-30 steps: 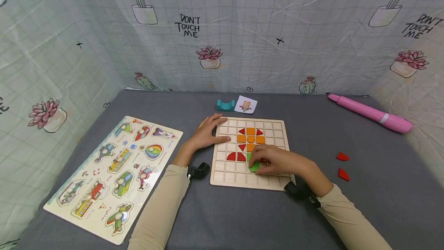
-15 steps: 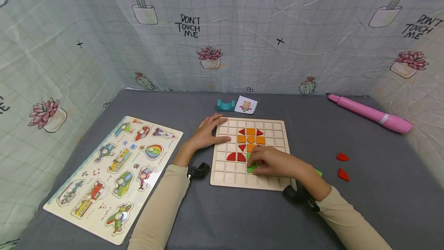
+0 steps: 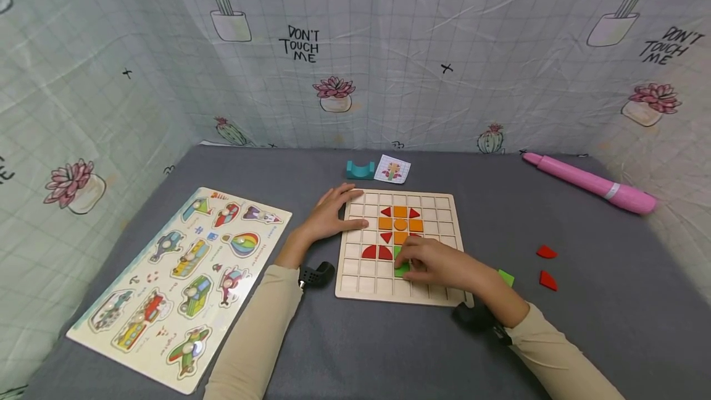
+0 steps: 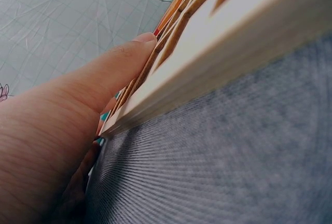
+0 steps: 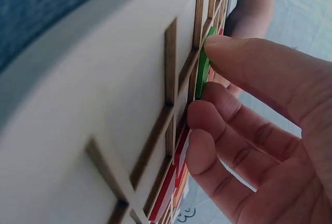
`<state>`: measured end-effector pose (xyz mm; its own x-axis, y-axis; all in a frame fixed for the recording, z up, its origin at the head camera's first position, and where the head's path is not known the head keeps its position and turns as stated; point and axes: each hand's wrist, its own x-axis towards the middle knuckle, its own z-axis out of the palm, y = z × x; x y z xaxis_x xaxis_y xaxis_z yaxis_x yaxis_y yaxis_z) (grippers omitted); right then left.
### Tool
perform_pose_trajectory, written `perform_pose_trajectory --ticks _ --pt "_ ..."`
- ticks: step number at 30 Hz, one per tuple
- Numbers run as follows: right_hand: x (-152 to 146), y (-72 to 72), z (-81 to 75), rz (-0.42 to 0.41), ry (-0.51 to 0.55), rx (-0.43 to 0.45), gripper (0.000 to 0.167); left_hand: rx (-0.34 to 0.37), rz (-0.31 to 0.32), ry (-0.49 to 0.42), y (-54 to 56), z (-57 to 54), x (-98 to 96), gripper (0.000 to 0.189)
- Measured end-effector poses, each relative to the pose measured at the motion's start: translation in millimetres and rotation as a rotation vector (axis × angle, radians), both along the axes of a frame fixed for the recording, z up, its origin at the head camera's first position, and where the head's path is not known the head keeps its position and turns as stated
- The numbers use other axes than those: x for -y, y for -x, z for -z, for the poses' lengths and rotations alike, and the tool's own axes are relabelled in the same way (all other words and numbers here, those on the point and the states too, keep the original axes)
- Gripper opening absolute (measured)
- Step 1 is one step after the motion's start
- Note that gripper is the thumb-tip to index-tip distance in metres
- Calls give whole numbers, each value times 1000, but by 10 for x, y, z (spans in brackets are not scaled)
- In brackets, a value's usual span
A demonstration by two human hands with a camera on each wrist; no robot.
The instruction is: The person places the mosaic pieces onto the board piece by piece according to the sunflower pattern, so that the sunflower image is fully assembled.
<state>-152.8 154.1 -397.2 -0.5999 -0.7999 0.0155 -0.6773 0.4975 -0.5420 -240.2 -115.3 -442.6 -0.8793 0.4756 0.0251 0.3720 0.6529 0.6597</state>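
Observation:
A wooden grid board (image 3: 363, 287) lies flat on the table, with orange squares (image 3: 416, 225), an orange circle (image 3: 400, 225), red triangles (image 3: 386, 212) and red quarter-circles (image 3: 369, 252) in its cells. My left hand (image 3: 328, 216) rests at the board's left edge, its straight thumb on the top face. My right hand (image 3: 441, 262) pinches a green square (image 3: 401, 270) between thumb and fingers, low in the pattern; in the right wrist view that green square (image 5: 204, 66) sits at its cell. Another green piece (image 3: 397, 252) shows just above it. The right hand hides the cells beneath.
Two red quarter-circles (image 3: 547, 252) and a green piece (image 3: 506, 277) lie right of the board. Behind it stand a teal holder (image 3: 360, 170) and a pattern card (image 3: 392, 169). A vehicle puzzle board (image 3: 183, 276) lies left, a pink pen-shaped object (image 3: 594, 184) far right.
The green square under my right hand has gone from tilted to lying square with its cell. A loose green piece has come into view beside the right forearm. My left hand stays put.

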Motion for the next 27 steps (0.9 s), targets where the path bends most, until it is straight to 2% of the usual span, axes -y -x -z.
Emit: perform_pose_trajectory --ticks 10,14,21,24,27 --pt "-91 -21 8 37 1 -8 11 12 2 -10 -13 -14 1 74" --pt "-224 -27 -12 54 22 -10 11 8 4 -12 -14 -12 2 74" --pt "-539 -58 -75 140 74 24 12 5 -5 -10 -18 -10 3 74" --pt "-682 -76 -90 164 74 8 11 -6 2 -10 -18 -7 4 74" --pt "-818 -88 -113 179 77 -53 11 -10 7 -11 -18 -7 6 74"
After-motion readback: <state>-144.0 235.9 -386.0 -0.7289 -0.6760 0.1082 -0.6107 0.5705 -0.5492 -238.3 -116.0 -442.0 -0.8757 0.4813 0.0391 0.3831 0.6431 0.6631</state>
